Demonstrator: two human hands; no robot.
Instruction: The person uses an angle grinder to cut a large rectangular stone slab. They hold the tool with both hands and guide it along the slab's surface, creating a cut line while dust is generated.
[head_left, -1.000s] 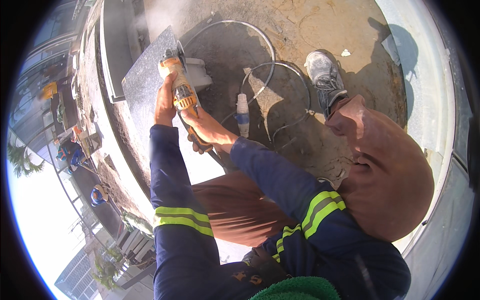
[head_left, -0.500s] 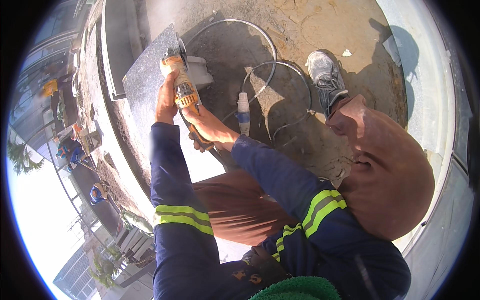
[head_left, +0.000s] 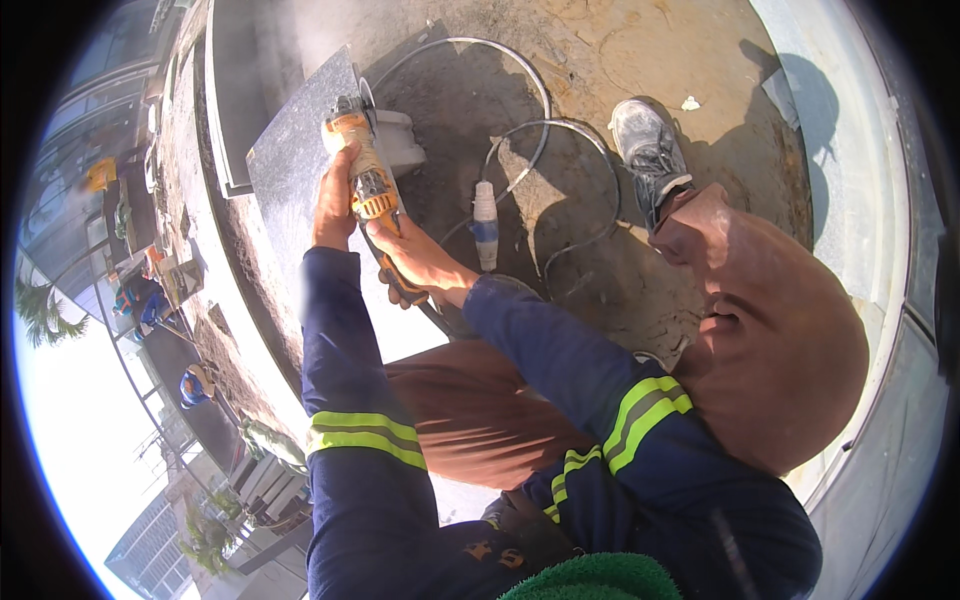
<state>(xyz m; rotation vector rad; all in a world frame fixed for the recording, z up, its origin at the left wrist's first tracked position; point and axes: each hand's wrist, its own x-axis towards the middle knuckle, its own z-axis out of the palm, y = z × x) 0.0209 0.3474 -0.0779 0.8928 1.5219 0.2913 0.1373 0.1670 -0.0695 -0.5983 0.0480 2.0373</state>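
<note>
Both my hands grip a yellow and black angle grinder (head_left: 372,185), its head pointing away from me. My left hand (head_left: 336,195) wraps the front of the body near the gear head. Farther back, my right hand (head_left: 420,257) is closed round the rear handle. The cutting disc (head_left: 366,93) stands on edge at the side of a grey speckled slab (head_left: 290,145). Whether the disc touches the slab I cannot tell. Pale dust hangs in the air beyond the slab. A white block-like support (head_left: 398,142) shows beside the slab's edge.
A grey cable (head_left: 545,95) loops over the dusty floor, with a white and blue plug connector (head_left: 485,225) near my right forearm. My shoe (head_left: 648,145) stands to the right. On the far left, people (head_left: 196,385) work at a lower level past a ledge (head_left: 235,260).
The dust beyond the slab has grown thicker. My hands and the angle grinder have hardly moved.
</note>
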